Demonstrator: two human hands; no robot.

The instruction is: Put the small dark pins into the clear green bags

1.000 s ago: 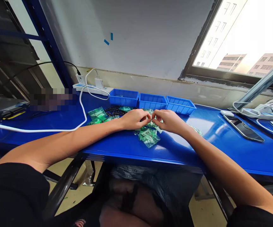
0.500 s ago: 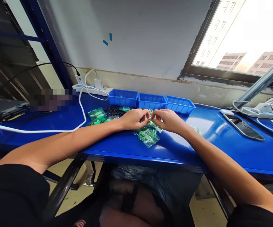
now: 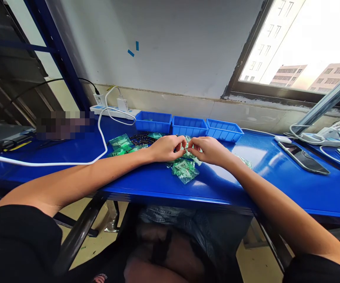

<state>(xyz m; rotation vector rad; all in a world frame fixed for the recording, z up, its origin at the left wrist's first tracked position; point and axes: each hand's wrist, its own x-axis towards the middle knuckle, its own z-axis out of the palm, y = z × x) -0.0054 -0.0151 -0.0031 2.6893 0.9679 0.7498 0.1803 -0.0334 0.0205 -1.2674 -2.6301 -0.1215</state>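
**Pinching a small part between two hands over green packets**

Meeting fingertip to fingertip above the middle of the blue surface (image 3: 276, 188), the left hand (image 3: 167, 148) and the right hand (image 3: 209, 150) share a small piece (image 3: 187, 148) pinched between thumbs and forefingers. The piece is too small and too covered by the fingers to say what it is. Both hands are curled, their other fingers folded in, with wrists and forearms lying on the surface.

Just beneath and in front of the hands lies a loose heap of green packets (image 3: 184, 169), clear plastic with green contents, some overlapping. More green packets (image 3: 121, 142) lie to the left of the left hand, beside a patch of small dark parts (image 3: 142, 138) spread on the surface.

Behind the hands, three blue bins (image 3: 189, 126) stand side by side in a row near the wall. At the left of the row a white power strip (image 3: 114, 111) rests along the back edge, and a white cable (image 3: 70, 162) runs from it across the surface toward the left. Well apart on the right lies a phone (image 3: 302, 158), face up, with more white cables and chargers (image 3: 320, 135) beyond it by the window.
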